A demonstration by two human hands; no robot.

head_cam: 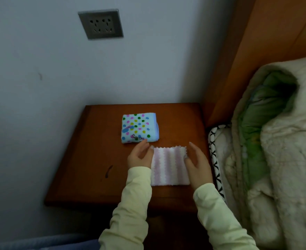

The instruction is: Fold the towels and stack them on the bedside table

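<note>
Now I'm watching the left hand [139, 156] and right hand [197, 165] flanking the striped towel [169, 167] on the bedside table [98, 159], fingers [194, 149] lying loosely straight (gripping nothing).

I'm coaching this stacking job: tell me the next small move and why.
Probably grip the pink-and-white striped folded towel by its sides and lift it onto the light blue polka-dot folded towel. The striped one lies flat on the brown wooden bedside table, beside the dotted one rather than on it, and the left hand and right hand flank it, fingers relaxed.
</note>
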